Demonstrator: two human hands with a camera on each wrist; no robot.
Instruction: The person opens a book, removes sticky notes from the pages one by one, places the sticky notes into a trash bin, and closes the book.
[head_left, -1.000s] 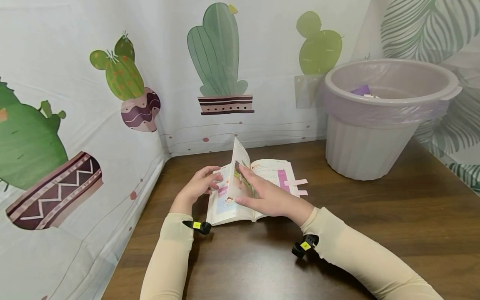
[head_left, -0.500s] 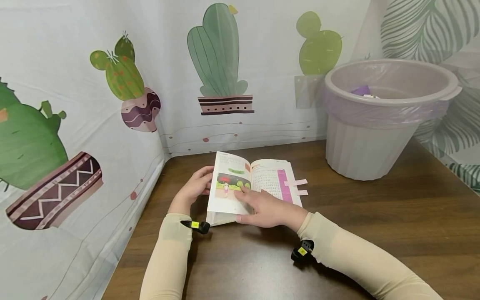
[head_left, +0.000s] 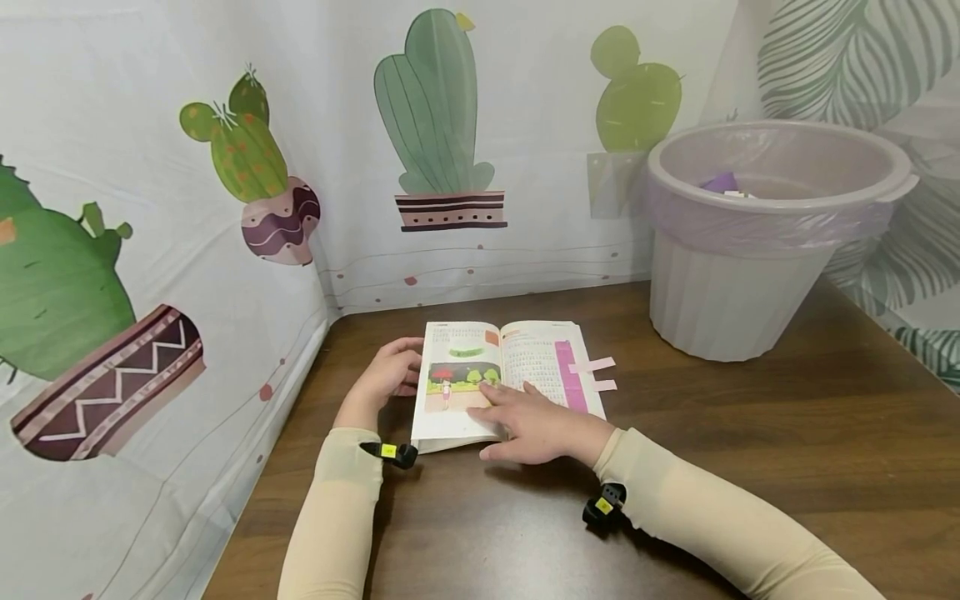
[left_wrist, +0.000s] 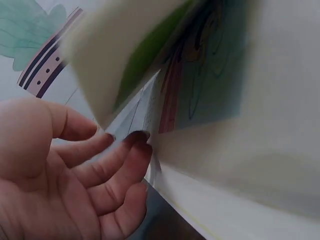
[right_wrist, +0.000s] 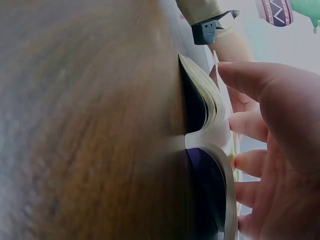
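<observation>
A thick paperback book (head_left: 528,354) lies open on the wooden table, with a picture of a child under a red umbrella on its left page. Pink paper tabs (head_left: 600,375) stick out past its right edge. My right hand (head_left: 543,427) rests over the lower middle, fingers spread and fingertips on the left page beside the spine. At the left edge is my left hand (head_left: 386,377), its fingers loosely bent. In the left wrist view a blurred, lifted page (left_wrist: 100,55) hangs close above those fingers. The right wrist view shows the curved page block (right_wrist: 202,85) from below.
A grey bin (head_left: 735,292) with a lilac liner stands on the table at the back right, a purple item (head_left: 720,183) inside. Behind the table (head_left: 480,525) hangs a cactus-print curtain (head_left: 540,250). Each wrist carries a small black camera (head_left: 603,504).
A leaf that stood upright has swung over to the left and lies nearly flat. My right hand followed it down and drew slightly nearer; my left hand stayed at the left edge.
</observation>
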